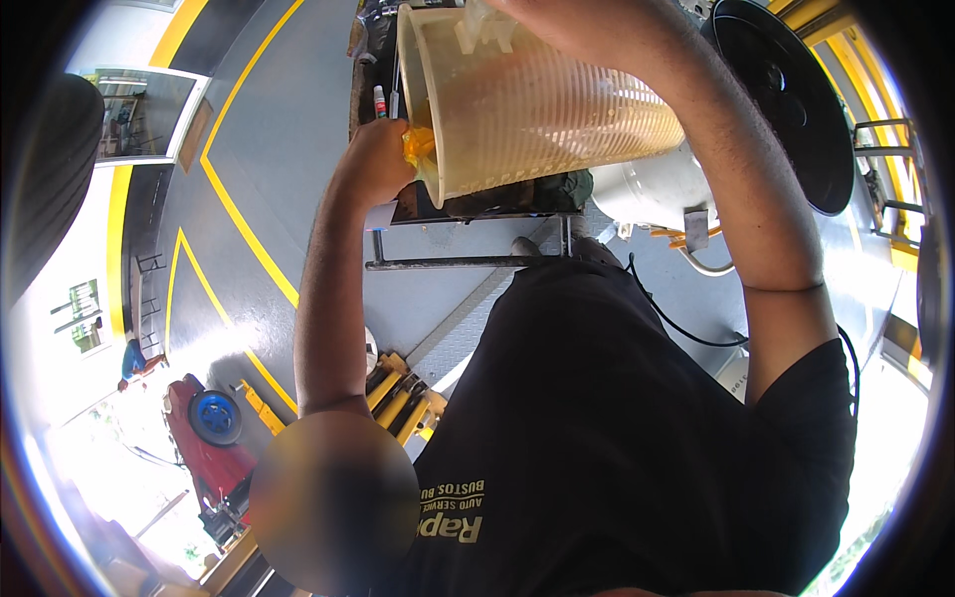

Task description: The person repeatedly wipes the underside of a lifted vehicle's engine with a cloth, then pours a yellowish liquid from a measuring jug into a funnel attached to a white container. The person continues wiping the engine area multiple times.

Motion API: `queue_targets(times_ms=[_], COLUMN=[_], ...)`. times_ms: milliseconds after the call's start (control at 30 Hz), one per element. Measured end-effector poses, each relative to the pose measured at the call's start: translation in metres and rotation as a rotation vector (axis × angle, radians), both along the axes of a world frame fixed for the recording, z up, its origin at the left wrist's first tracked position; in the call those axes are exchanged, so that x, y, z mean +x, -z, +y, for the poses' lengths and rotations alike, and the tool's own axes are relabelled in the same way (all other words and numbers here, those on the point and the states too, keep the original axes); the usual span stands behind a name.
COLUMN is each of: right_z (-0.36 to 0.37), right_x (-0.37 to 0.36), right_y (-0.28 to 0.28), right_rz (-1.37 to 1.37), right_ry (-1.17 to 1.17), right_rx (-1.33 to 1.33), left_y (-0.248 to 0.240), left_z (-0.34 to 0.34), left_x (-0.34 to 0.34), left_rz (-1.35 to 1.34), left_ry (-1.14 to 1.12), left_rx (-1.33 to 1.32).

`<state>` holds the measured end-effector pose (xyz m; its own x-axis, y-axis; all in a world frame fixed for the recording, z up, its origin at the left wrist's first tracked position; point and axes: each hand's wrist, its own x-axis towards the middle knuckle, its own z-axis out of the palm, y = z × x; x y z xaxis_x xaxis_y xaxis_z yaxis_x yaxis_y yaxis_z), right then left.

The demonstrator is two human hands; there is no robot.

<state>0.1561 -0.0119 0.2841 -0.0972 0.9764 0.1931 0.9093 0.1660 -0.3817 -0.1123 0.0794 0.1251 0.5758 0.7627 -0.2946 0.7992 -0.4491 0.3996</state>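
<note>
Pale yellow lettering [453, 512] is carried by the black shirt [617, 398], on the wearer's side of the ribbed translucent tub [557, 114]. The tub is held tipped on its side, mouth to the left. At that mouth, the left hand [378, 159] is closed around a yellow-orange item [420, 146]; deeper contents cannot be made out. The right hand [572, 25] is placed at the tub's upper side; its fingers are cut off, so its grip cannot be told. Below the tub, a metal rail [463, 264] is seen; to its right, a grey-tagged white tank [647, 189] and a round black pan [786, 99].
</note>
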Motion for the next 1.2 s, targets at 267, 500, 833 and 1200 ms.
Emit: queue_targets(times_ms=[267, 500, 833, 1200], right_z=[-0.01, -0.007, -0.011, -0.012], right_x=[-0.002, -0.01, -0.008, -0.007], right_y=[-0.012, -0.012, -0.015, -0.017], right_rz=[0.191, 0.152, 0.237, 0.211], right_ry=[0.134, 0.14, 0.129, 0.127], right_rx=[-0.165, -0.113, -0.078, -0.126], left_y=[0.001, 0.004, 0.005, 0.004], left_z=[-0.002, -0.001, -0.002, -0.002], left_x=[-0.001, -0.003, -0.005, -0.004], left_rz=[-0.024, -0.023, -0.047, -0.043], left_ry=[0.044, 0.046, 0.056, 0.047], left_rx=[0.055, 0.06, 0.06, 0.054])
